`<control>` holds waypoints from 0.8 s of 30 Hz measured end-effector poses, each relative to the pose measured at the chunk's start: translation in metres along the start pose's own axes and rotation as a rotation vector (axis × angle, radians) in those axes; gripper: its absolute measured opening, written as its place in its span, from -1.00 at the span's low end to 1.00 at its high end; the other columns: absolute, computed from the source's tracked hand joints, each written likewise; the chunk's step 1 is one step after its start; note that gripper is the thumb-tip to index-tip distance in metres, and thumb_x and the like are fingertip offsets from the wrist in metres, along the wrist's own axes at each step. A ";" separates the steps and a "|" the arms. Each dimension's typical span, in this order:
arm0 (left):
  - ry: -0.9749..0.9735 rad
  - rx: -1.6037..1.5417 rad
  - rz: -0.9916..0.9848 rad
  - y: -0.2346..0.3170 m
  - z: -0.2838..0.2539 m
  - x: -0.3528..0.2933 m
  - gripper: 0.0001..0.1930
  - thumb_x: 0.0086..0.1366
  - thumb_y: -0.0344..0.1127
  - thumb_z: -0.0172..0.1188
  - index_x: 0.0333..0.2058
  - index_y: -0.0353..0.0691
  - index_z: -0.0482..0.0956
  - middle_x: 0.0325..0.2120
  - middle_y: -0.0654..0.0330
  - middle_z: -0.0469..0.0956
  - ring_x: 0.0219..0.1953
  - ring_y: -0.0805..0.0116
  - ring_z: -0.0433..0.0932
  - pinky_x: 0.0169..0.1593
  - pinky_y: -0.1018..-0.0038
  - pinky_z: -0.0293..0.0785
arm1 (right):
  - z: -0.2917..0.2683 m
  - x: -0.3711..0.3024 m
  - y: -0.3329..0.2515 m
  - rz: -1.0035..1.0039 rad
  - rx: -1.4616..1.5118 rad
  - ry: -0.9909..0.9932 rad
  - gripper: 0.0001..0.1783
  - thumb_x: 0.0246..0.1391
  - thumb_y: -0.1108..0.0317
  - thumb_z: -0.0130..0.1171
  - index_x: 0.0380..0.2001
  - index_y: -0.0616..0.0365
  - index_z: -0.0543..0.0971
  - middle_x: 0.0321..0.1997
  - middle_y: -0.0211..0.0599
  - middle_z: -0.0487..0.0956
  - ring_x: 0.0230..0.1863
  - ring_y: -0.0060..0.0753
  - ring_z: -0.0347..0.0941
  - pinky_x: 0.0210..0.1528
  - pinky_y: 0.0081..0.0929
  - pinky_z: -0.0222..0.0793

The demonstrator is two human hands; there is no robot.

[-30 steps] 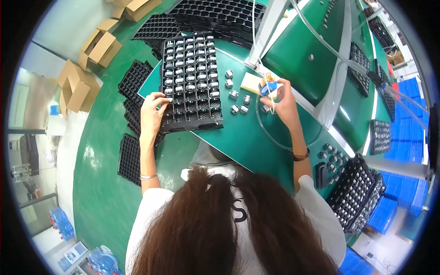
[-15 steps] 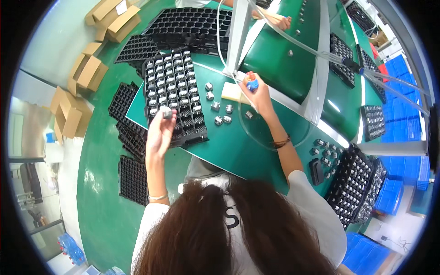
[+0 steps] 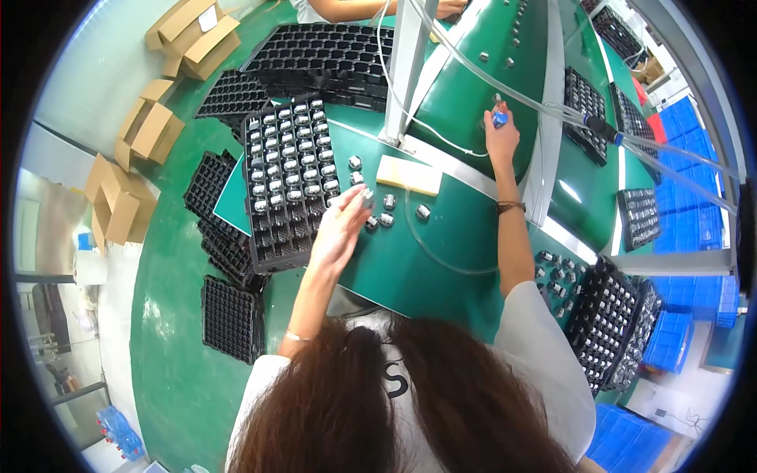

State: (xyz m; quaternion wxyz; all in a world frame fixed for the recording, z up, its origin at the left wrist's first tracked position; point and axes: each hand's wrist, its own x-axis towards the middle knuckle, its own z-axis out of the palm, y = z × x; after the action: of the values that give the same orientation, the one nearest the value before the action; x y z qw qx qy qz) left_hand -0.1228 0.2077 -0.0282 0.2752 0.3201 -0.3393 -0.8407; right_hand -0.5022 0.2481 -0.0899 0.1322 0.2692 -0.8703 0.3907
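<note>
My left hand [image 3: 335, 236] is at the right edge of a black compartment tray [image 3: 285, 256], its fingertips closed on a small silver metal part [image 3: 367, 198]. Silver parts fill the tray's far rows; several nearer pockets are bare. Over the green conveyor belt [image 3: 465, 87], my right hand [image 3: 502, 143] grips a small blue-and-orange tool [image 3: 499, 118]. Something small and greyish shows at the tool's tip, too small to make out. Several loose metal parts [image 3: 389, 202] lie on the green table beside a pale yellow block [image 3: 408, 175].
Stacked black trays [image 3: 315, 59] stand at the far left, more [image 3: 229, 315] at left. Another filled tray [image 3: 607, 323] sits at right near loose parts. A metal post [image 3: 404, 71] and clear tubing [image 3: 453, 272] cross the workspace. A co-worker's arm [image 3: 355, 9] shows at the far edge.
My left hand has moved right from over the tray to the loose parts. My right hand has reached farther out, from above the yellow block to over the belt. The co-worker's hand has drawn back.
</note>
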 end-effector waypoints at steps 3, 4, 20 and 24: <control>-0.066 -0.016 0.029 -0.018 0.007 0.017 -0.70 0.24 -0.36 0.10 -0.06 -0.31 0.42 -0.20 0.27 0.49 -0.18 0.57 0.43 -0.05 0.64 0.32 | -0.012 -0.011 -0.016 -0.012 0.133 0.060 -0.60 -0.04 0.11 0.20 -0.25 0.21 0.46 -0.43 -0.22 0.54 -0.35 -0.23 0.51 -0.27 -0.40 0.38; -0.076 -0.017 0.033 -0.021 0.009 0.019 -0.70 0.25 -0.36 0.09 -0.06 -0.30 0.42 -0.18 0.27 0.48 -0.16 0.56 0.42 -0.03 0.64 0.31 | -0.016 -0.021 -0.027 -0.049 0.282 0.131 -0.62 0.00 0.14 0.17 -0.26 0.25 0.45 -0.40 -0.26 0.53 -0.34 -0.34 0.49 -0.28 -0.45 0.37; -0.104 0.068 0.109 -0.025 0.034 0.007 -0.67 0.18 -0.36 0.18 -0.08 -0.36 0.47 -0.22 0.21 0.52 -0.18 0.55 0.43 -0.05 0.62 0.30 | -0.086 -0.164 -0.142 0.087 1.184 -0.706 -0.84 0.11 0.37 -0.10 -0.28 0.20 0.40 -0.33 -0.41 0.44 -0.35 -0.69 0.33 -0.33 -0.72 0.27; -0.083 -0.046 0.038 -0.026 0.035 0.004 -0.68 0.21 -0.36 0.14 -0.06 -0.32 0.46 -0.26 0.29 0.51 -0.24 0.61 0.41 -0.12 0.66 0.31 | -0.084 -0.170 -0.138 0.101 1.174 -0.702 -0.82 0.09 0.37 -0.10 -0.27 0.21 0.40 -0.35 -0.41 0.43 -0.37 -0.70 0.33 -0.33 -0.73 0.26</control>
State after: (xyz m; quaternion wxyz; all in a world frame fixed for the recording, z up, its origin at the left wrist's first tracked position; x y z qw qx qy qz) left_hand -0.1570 0.2350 -0.0298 0.2842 0.2721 -0.3371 -0.8553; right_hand -0.2827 0.2974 -0.0257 -0.3439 0.3659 -0.5173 0.6930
